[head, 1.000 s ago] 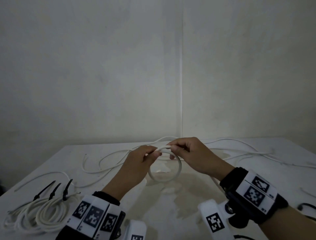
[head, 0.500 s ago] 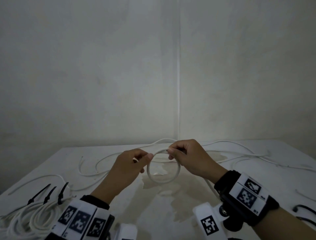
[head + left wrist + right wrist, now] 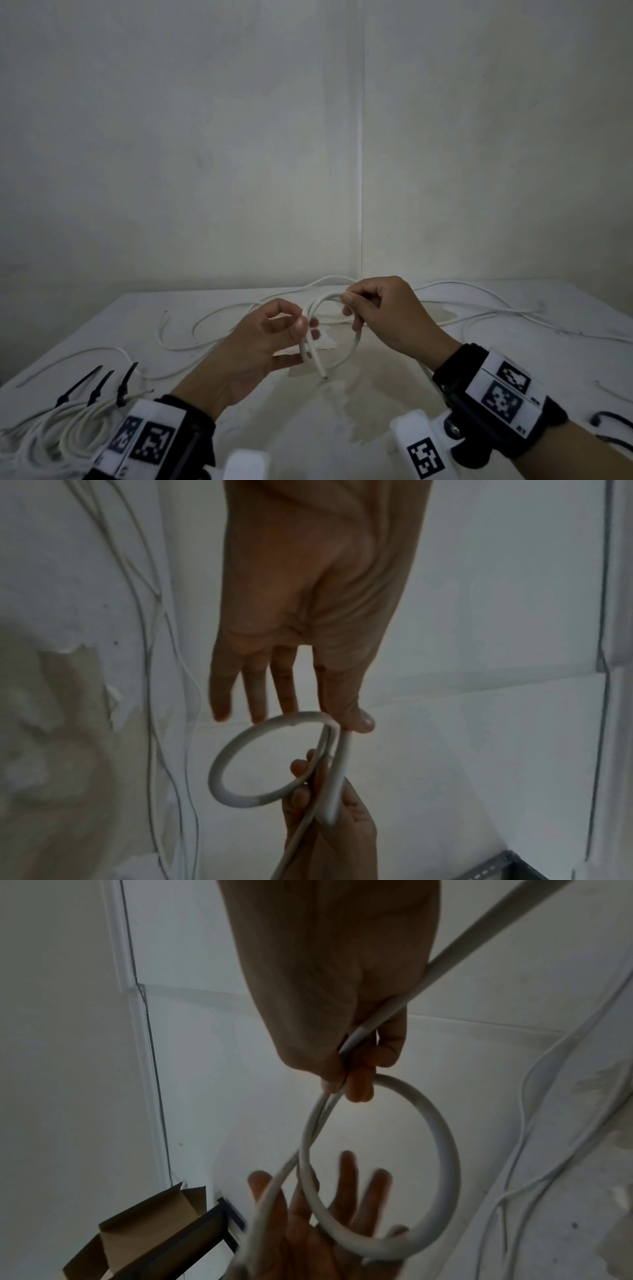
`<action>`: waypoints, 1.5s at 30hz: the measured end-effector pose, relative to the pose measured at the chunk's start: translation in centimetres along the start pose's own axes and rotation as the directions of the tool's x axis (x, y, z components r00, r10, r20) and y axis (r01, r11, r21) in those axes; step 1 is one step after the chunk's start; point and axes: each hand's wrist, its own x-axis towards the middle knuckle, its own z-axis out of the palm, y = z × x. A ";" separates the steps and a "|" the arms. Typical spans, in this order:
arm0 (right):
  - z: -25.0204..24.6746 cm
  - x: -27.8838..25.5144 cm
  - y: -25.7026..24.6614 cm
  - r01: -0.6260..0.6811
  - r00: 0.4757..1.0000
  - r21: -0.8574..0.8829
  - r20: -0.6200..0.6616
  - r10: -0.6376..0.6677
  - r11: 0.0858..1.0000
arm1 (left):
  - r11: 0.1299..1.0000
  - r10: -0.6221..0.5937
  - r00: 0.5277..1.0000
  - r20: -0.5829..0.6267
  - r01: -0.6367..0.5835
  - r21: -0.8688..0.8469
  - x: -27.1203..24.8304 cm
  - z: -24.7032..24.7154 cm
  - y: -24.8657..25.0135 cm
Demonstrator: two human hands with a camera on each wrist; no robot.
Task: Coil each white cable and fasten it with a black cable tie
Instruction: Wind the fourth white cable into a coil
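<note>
A white cable (image 3: 354, 346) is bent into one small loop above the table's middle. My right hand (image 3: 346, 298) pinches the top of the loop, where the strands cross. My left hand (image 3: 303, 327) holds the loop's left side between thumb and forefinger, its other fingers nearly straight. The cable's free end (image 3: 322, 373) points down at the table. The loop (image 3: 232, 753) hangs below my left hand in the left wrist view. In the right wrist view the loop (image 3: 441, 1137) hangs from my right hand (image 3: 342, 1088), and the long tail runs up past the palm.
Three coiled white cables with black ties (image 3: 85, 411) lie at the near left. Loose white cables (image 3: 479, 308) sprawl across the back of the white table (image 3: 394, 411). Loose black ties (image 3: 613, 421) lie at the right edge. A cardboard box (image 3: 137, 1231) stands beyond the table.
My left hand has slid from the loop's top down its left side. The free end now sticks out downward. My right hand has kept its pinch on top.
</note>
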 end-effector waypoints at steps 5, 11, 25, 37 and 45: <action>0.2 -0.7 -0.3 0.003 1.000 0.015 0.013 -0.003 1.000 | 0.970 0.110 0.990 -0.083 -0.089 0.226 0.4 1.0 -0.2; -0.4 -0.8 -1.1 -0.064 0.994 0.093 0.098 0.055 0.994 | 0.778 0.450 0.877 -0.169 -0.292 0.557 0.9 0.9 -0.8; -0.6 -1.1 -0.8 -0.173 0.966 0.130 0.213 0.143 0.976 | 0.433 0.682 0.731 0.022 -0.428 0.794 2.4 -1.0 -2.3; -1.5 -0.7 -0.5 -0.074 0.967 -0.022 0.244 0.077 0.997 | 0.326 0.379 0.895 0.237 -0.369 0.870 0.3 -0.4 -2.6; -1.0 -0.8 0.5 0.070 0.979 -0.173 0.203 -0.034 0.982 | 0.605 0.263 0.949 0.171 -0.301 0.737 -0.5 -0.6 -2.6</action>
